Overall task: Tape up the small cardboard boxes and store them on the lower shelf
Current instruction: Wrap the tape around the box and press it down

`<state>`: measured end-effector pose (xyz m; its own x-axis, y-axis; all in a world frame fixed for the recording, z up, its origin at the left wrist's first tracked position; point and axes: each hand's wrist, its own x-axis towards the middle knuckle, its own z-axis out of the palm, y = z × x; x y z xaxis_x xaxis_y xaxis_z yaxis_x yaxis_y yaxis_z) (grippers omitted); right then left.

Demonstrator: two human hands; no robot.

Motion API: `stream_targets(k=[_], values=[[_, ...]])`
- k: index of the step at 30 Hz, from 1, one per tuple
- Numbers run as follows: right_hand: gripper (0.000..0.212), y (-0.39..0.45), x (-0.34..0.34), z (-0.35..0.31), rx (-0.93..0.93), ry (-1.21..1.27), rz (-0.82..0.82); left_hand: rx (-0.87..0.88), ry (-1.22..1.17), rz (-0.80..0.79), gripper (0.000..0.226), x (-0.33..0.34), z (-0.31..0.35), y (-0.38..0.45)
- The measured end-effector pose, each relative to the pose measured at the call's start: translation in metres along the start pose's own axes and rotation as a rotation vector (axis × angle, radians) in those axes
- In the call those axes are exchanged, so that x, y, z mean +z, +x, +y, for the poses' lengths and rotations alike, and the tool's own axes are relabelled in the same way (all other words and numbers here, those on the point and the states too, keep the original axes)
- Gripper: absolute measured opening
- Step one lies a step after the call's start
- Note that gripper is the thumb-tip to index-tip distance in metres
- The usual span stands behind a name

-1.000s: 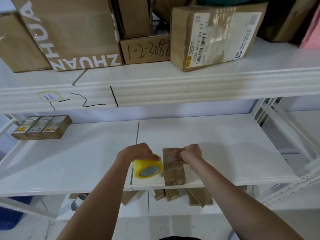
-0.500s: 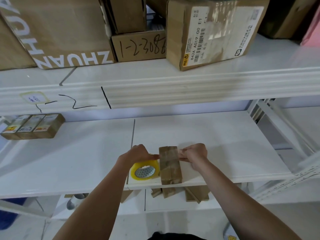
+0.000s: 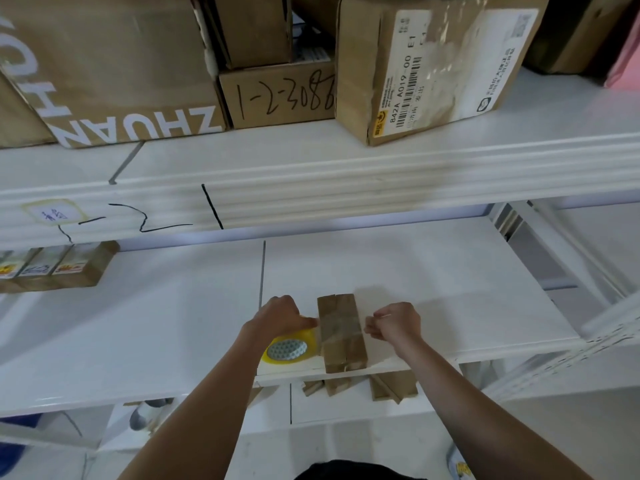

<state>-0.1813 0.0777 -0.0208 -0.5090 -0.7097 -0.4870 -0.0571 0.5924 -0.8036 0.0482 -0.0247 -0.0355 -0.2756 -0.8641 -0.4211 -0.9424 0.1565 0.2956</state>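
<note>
A small brown cardboard box [image 3: 341,332] lies lengthwise near the front edge of the middle white shelf [image 3: 450,271]. My left hand [image 3: 280,317] grips a yellow tape roll [image 3: 287,349] pressed against the box's left side. A strip of clear tape runs from the roll across the box top. My right hand [image 3: 394,323] is just right of the box, its curled fingers pinching the tape's free end. Several small cardboard boxes [image 3: 391,386] lie on the lower shelf [image 3: 346,410] below, partly hidden by the shelf edge.
Three small labelled boxes [image 3: 52,268] sit in a row at the middle shelf's far left. Large cardboard cartons [image 3: 426,64] fill the top shelf. A white metal upright and braces [image 3: 588,289] stand at the right. The grey floor shows below.
My right hand has moved from the box top out to its right side, drawing the tape across. The left hand has stayed with the roll at the box's left.
</note>
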Motion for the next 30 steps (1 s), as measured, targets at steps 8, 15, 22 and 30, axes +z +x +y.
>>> stream_targets(k=[8,15,22,30], values=[[0.016,-0.002,0.010,0.005,-0.109,-0.134,0.075,-0.025,0.126,0.035,0.059,0.000,0.007,-0.004],[0.016,0.003,0.012,0.011,-0.058,-0.147,0.074,-0.055,0.177,0.058,0.059,0.002,0.015,-0.003],[0.011,0.009,0.018,0.017,-0.003,-0.190,0.064,-0.067,0.235,0.048,0.060,0.005,0.022,0.000],[0.011,0.000,0.023,0.010,-0.063,-0.420,0.071,-0.061,0.248,0.061,0.056,0.007,0.024,0.002]])
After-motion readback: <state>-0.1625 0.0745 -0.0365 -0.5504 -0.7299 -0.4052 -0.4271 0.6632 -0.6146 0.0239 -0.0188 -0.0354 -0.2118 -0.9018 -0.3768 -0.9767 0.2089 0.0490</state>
